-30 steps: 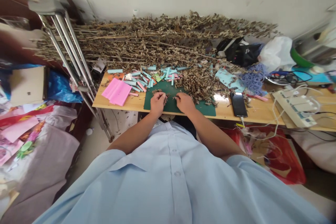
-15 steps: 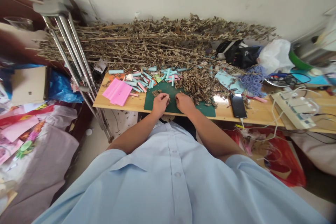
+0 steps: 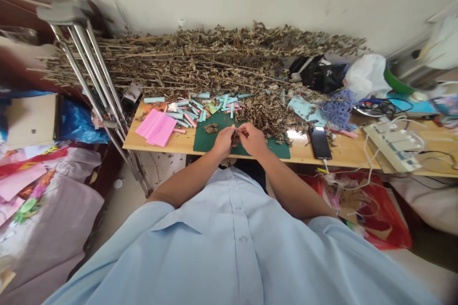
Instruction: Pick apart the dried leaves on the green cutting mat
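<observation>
My left hand (image 3: 224, 142) is closed around a small bit of dried leaves (image 3: 235, 139). Right beside it, my right hand (image 3: 252, 139) pinches at the same leaves, the fingertips of both hands meeting. Both are over a green cutting mat (image 3: 203, 143). A small clump of dried leaves (image 3: 211, 128) lies on the mat left of my hands. A heap of loose dried leaves (image 3: 268, 113) covers the mat's right part. Behind the mat lie several blue and pink paper rolls (image 3: 193, 110), and pink paper sheets (image 3: 156, 127) rest to the left.
Long dried plant stems (image 3: 200, 57) lie along the wall. A phone (image 3: 320, 143) with a cable, purple yarn (image 3: 338, 108) and a power strip (image 3: 391, 145) are on the right. Crutches (image 3: 89, 66) lean at the table's left end. A red bag (image 3: 384, 214) lies below the table.
My hands have come together from being apart, the left moving right to meet the other over the mat. The small leaf clump at left now shows clear of my hand. The view has shifted slightly.
</observation>
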Tool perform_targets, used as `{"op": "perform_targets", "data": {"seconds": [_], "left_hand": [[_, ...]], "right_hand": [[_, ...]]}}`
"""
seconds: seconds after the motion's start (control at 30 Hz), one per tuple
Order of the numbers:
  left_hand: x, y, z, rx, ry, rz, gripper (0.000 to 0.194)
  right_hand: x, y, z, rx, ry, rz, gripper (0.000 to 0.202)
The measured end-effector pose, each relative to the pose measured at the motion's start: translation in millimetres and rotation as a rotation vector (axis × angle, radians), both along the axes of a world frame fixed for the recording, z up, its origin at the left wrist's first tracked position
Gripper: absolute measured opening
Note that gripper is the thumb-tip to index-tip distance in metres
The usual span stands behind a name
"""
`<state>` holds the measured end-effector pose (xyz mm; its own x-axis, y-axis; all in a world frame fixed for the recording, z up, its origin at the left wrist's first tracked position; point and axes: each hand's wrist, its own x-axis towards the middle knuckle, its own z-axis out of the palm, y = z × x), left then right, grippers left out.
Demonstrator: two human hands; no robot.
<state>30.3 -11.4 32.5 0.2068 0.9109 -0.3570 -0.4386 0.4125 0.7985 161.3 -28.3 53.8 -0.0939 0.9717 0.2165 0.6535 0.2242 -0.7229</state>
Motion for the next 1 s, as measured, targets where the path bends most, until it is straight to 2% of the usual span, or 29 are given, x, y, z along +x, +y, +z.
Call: {"op": "perform_targets", "data": {"seconds": [0.1,0.2,0.37,0.47,0.6,0.7,0.77,0.87,1.0], "left_hand": [[7,3,0.4,-0.026,-0.061,-0.015,0.036],[8,6,1.0,-0.058,-0.105,-0.013,0.033],[4,11,6.7,-0.089,-0.125,-0.033,0.029],[6,14,9.0,-0.128,-0.144,-0.02,0.034],[15,18,8.7,-0.144,-0.182,0.053,0.043],[21,19,8.0,-0.15,-0.18,0.111,0.036],[22,18,7.4,-0.167,-0.183,0.105,0.031],[21,16,6.2,-0.155,-0.22,0.074,0.025],[14,11,5.8,-0.117,-0.244,-0.006,0.02]], "right_hand": [[-2,-4,4.1,-0.03,-0.053,0.038,0.026],[1,-4,-0.9,-0.035,0.082,0.038,0.025],[8,-4,-9.8,0.006,0.258,-0.089,0.028],[9,-8,-7.9,0.053,0.195,-0.11,0.03],[8,-14,-1.0,0.18,0.023,0.039,0.034],[8,-14,3.1,0.208,-0.107,0.126,0.04],[9,-13,3.9,0.191,-0.171,0.146,0.039],[11,-9,1.1,0.185,-0.21,0.133,0.037],[13,-5,-8.5,0.199,-0.178,0.022,0.031]]}}
